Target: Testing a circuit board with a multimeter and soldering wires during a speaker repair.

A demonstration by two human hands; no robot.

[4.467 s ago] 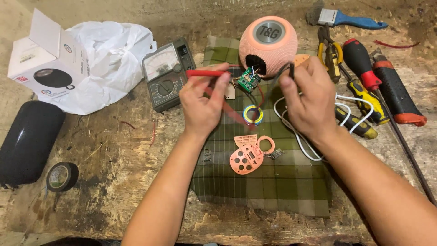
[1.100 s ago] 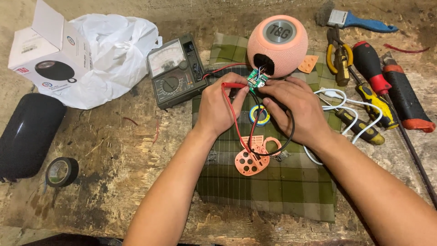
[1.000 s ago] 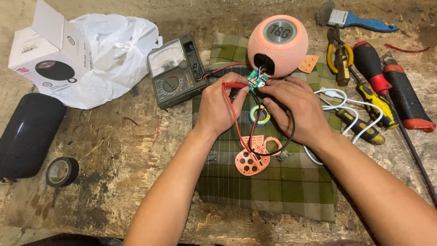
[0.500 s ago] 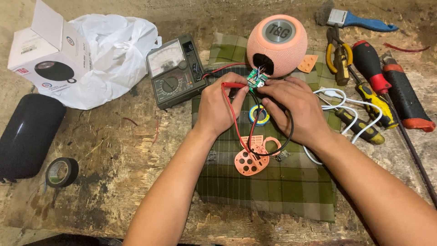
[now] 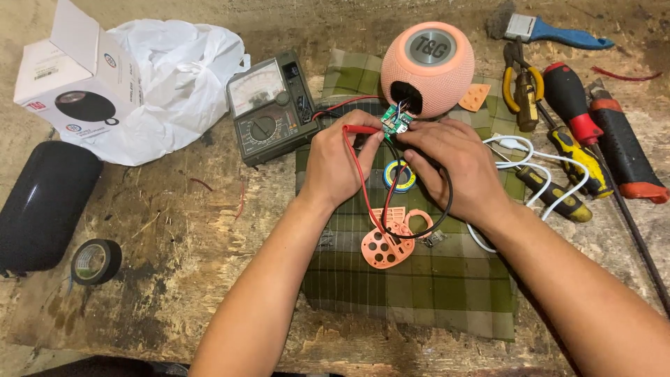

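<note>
Green and thin, the small circuit board (image 5: 395, 120) hangs on fine wires just outside the dark opening of the pink round speaker (image 5: 427, 68), upper middle of the frame; it looks light, stiff and fragile, best held by its bare edges rather than the soldered faces or wires. The left hand (image 5: 342, 164) has its fingers closed narrowly on the red probe (image 5: 361, 129) touching the board, while the right hand (image 5: 457, 167) pinches what seems a black probe, its tip hidden. Open room lies on the green plaid cloth (image 5: 419, 293) below, whereas the multimeter (image 5: 269, 108) crowds the left and screwdrivers (image 5: 593, 132) the right of the desk (image 5: 174, 265).
</note>
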